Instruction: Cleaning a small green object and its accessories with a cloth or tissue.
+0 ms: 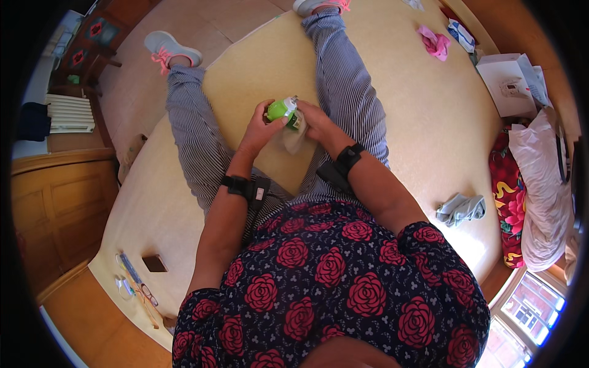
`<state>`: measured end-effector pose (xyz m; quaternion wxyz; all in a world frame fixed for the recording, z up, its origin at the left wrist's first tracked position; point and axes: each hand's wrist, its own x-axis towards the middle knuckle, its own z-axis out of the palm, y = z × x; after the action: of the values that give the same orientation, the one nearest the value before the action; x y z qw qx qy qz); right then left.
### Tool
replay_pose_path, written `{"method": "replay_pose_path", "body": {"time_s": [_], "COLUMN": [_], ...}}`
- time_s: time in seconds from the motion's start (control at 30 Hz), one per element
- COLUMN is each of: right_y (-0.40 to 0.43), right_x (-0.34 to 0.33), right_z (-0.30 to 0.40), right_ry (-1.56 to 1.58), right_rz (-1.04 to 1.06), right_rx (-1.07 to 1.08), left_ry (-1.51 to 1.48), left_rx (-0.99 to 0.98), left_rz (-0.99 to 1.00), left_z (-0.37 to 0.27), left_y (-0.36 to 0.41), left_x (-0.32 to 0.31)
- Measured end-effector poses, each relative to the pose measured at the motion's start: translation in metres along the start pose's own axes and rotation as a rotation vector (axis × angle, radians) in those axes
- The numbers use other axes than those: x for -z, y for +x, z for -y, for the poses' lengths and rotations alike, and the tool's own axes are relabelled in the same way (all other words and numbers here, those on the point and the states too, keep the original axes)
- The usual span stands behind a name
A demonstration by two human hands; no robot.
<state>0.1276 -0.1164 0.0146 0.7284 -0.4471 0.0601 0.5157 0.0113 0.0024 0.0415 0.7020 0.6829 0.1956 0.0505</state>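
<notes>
My left hand [258, 126] holds a small green bottle-like object [277, 110] with a white top and a metal tip, its fingers wrapped around the left side. Against its right side is my right hand [314, 120], with the fingertips beside the white top and a thin beige cloth or film [294, 135] hanging below them. A darker green part with a label shows under the white top. Both hands are over the pale yellow sheet, between my legs in striped trousers. The fingers of my right hand are partly hidden, so its exact hold is unclear.
A phone [155, 263], glasses [149, 294] and a thin stick [146, 309] lie at lower left. At right are a grey cloth [460, 209], a pink cloth [434, 43], a white box [506, 85], and a floral roll [507, 198] beside a white pillow-like bundle [545, 193].
</notes>
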Motion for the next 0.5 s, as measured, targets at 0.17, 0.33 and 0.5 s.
{"method": "replay_pose_path", "body": {"time_s": [0.17, 0.33, 0.5], "right_y": [-0.007, -0.008, 0.002], "right_x": [-0.006, 0.002, 0.0], "right_z": [0.007, 0.009, 0.006], "right_ry": [0.33, 0.193, 0.116], "right_rz": [0.313, 0.404, 0.379], "right_rx": [-0.143, -0.033, -0.036], "left_ry": [-0.087, -0.179, -0.1], "left_rx": [-0.021, 0.016, -0.047], "left_rz": [-0.089, -0.084, -0.127], "left_z": [0.01, -0.006, -0.007], "left_y": [0.001, 0.005, 0.006], "left_x": [0.004, -0.002, 0.008]}}
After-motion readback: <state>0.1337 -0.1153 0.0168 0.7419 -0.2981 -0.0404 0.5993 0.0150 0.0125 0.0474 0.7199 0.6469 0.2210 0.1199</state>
